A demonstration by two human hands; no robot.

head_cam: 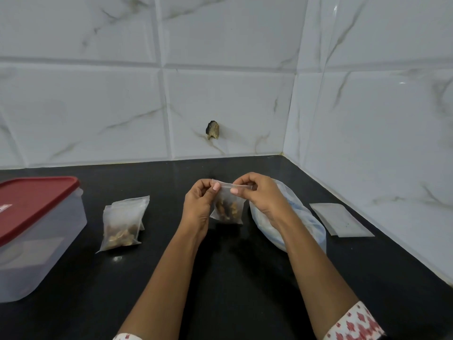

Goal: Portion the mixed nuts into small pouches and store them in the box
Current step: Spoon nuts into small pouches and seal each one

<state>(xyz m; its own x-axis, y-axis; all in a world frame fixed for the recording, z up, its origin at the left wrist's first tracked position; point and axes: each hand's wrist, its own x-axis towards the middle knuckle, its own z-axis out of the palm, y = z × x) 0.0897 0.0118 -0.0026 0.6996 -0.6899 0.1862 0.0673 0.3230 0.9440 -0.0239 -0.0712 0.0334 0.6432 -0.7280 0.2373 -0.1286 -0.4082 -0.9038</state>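
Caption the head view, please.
Left hand and right hand pinch a nut pouch; filled pouches and a box sit left.

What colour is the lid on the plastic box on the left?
Red; the lid sits on a clear box, seen in the head view.

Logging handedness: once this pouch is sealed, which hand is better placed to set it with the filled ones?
Probably the left hand. It and the right hand both pinch the pouch top, but the filled pouches and box lie to its side.
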